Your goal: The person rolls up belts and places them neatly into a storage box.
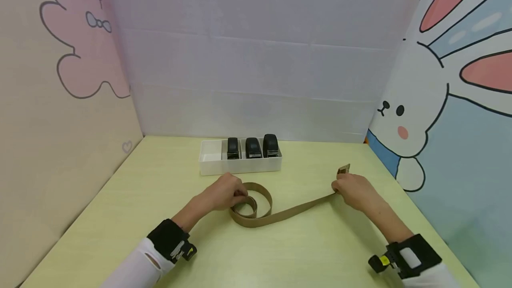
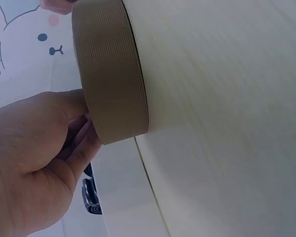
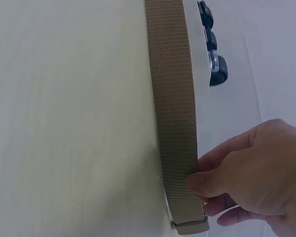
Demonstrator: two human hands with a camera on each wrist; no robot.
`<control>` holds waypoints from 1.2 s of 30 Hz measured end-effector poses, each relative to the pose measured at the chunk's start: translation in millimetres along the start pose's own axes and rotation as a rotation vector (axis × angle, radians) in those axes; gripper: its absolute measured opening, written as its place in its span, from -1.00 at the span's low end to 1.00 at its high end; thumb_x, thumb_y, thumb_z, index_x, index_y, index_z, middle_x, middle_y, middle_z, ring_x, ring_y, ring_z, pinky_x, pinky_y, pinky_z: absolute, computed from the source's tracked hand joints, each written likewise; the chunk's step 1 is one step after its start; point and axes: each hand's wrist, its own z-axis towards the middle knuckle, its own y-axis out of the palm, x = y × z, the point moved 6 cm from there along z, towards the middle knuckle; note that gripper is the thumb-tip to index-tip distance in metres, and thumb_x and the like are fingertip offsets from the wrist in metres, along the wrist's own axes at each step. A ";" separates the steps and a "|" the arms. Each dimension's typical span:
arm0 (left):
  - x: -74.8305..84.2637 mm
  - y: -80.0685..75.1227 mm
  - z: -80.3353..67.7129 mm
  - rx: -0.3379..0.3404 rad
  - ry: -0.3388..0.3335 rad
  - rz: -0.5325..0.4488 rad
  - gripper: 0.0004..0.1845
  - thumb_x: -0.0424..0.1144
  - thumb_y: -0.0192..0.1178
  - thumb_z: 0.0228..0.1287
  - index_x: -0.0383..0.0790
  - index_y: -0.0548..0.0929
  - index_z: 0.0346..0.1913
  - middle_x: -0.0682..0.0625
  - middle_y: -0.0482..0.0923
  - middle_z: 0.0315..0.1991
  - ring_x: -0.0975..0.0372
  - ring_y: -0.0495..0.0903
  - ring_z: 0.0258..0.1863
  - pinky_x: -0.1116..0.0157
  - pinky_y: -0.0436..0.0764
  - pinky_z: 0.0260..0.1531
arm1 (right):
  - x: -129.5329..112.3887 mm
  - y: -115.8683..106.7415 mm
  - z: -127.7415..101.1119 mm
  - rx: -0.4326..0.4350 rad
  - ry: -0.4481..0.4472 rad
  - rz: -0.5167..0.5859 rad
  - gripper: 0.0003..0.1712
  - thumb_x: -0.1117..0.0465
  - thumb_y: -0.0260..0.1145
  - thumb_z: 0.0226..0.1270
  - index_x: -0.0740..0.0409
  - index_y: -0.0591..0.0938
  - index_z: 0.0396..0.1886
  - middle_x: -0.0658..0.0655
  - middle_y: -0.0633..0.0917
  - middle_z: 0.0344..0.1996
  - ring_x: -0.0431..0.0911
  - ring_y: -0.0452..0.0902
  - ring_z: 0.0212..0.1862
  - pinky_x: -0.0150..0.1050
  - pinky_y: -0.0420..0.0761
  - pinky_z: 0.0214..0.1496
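Observation:
A tan webbing belt (image 1: 294, 211) stands on its edge on the table, loosely coiled at its left end and stretched out to the right. My left hand (image 1: 226, 190) pinches the coil on its left side. In the left wrist view, the thumb and fingers of the left hand (image 2: 44, 153) meet the edge of the rolled belt (image 2: 111, 74). My right hand (image 1: 356, 191) grips the belt's far right end just short of the metal buckle (image 1: 343, 169). From the right wrist view, the thumb lies over the flat webbing (image 3: 175, 123) near the buckle (image 3: 191, 226).
Behind the coil stands a white divided tray (image 1: 212, 166). Three black rolled belts (image 1: 253, 148) sit in its compartments, and the leftmost compartment holds none. A pale wall (image 1: 256, 66) closes off the back of the yellow table (image 1: 256, 257), with painted side walls left and right.

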 end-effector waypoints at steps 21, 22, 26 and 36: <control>17.0 13.1 -0.9 -0.001 0.043 -0.020 -0.94 -0.32 0.57 0.43 -0.14 0.98 -0.25 0.08 0.85 -0.37 0.54 0.54 -0.41 0.55 0.53 -0.39 | 47.4 19.9 -2.4 0.116 0.320 0.413 -0.79 0.45 0.37 0.43 0.24 0.71 -0.45 0.06 0.59 -0.59 -0.13 0.39 -0.51 -0.21 0.38 -0.40; 16.9 13.1 -0.6 -0.003 0.040 -0.021 -0.94 -0.31 0.57 0.44 -0.14 0.98 -0.25 0.08 0.85 -0.37 0.54 0.53 -0.41 0.55 0.53 -0.39 | 45.9 17.1 -2.3 0.107 0.293 0.424 -0.83 0.45 0.38 0.42 0.25 0.74 -0.40 0.07 0.64 -0.55 -0.12 0.44 -0.48 -0.20 0.43 -0.38; 17.3 11.7 -0.3 0.000 0.042 -0.021 -0.94 -0.32 0.57 0.43 -0.15 0.97 -0.24 0.07 0.85 -0.36 0.53 0.56 -0.41 0.54 0.54 -0.39 | 35.1 6.5 0.1 0.052 0.168 0.468 -0.93 0.43 0.44 0.46 0.23 0.81 -0.20 0.08 0.80 -0.36 -0.11 0.67 -0.33 -0.14 0.67 -0.25; 20.1 16.1 8.0 -0.005 0.063 -0.028 -0.96 -0.35 0.57 0.42 -0.17 0.97 -0.22 0.04 0.87 -0.33 0.51 0.62 -0.39 0.56 0.56 -0.36 | -23.1 2.2 32.6 0.000 -0.073 0.563 -0.84 0.46 0.45 0.51 0.18 0.87 -0.09 0.07 0.88 -0.24 -0.19 0.78 -0.22 -0.21 0.81 -0.12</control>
